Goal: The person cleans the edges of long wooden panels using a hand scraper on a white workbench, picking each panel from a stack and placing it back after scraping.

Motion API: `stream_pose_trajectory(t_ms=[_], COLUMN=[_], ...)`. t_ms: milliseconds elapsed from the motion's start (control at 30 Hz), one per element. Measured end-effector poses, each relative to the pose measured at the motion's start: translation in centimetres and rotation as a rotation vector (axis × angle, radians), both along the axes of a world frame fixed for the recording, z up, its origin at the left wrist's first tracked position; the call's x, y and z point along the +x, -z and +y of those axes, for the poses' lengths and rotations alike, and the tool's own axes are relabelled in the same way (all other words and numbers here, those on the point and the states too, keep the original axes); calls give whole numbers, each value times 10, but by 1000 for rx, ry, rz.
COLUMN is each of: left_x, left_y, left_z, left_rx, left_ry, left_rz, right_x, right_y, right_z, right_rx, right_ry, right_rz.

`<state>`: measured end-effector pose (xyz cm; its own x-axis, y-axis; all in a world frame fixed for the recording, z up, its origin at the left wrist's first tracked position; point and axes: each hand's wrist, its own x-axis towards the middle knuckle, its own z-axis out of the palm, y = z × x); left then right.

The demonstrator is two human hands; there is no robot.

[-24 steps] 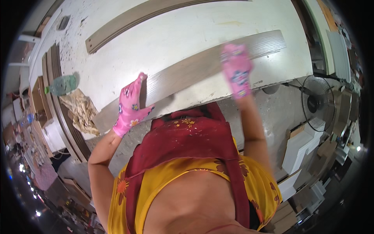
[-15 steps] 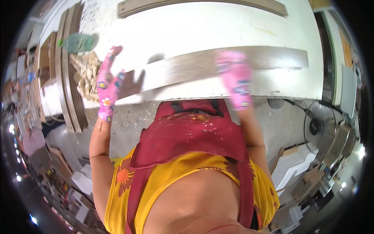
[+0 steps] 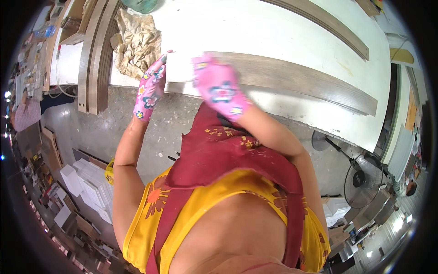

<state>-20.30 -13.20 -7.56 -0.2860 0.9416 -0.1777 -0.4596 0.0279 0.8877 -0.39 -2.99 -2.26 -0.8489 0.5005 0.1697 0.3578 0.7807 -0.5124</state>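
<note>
A long grey-brown wooden board (image 3: pixel 292 75) lies across the white tabletop in front of me, its left end pale with glare. My left hand (image 3: pixel 152 86), in a pink flowered glove, is at that end, its fingers closed along the board's edge. My right hand (image 3: pixel 221 86), gloved the same way, presses on the board close to the left end. Its fingers are bunched and blurred, and whatever lies under them is hidden. Beside my left hand is a crumpled cream cloth (image 3: pixel 137 43).
Stacked wooden strips (image 3: pixel 93 59) stand along the table's left, and another strip stack (image 3: pixel 319 20) lies at the far right. A greenish bottle (image 3: pixel 139 3) is cut off at the top. A black floor fan (image 3: pixel 360 178) and white panels (image 3: pixel 89 187) sit below table height.
My right hand has slid left along the board toward its left end. The left hand's spread fingers have come together at that end. The view has shifted.
</note>
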Motion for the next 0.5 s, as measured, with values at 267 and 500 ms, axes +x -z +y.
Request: stream_pose_trajectory(t_ms=[267, 500], left_x=[-4, 5], left_y=[9, -14], left_z=[-12, -9], left_rx=[-81, -110], left_ry=[-102, -120], left_rz=[-274, 137], right_x=[-50, 83], right_y=[0, 19], right_z=[-31, 54], right_rx=[28, 93], right_ry=[34, 445], right_rz=[38, -232])
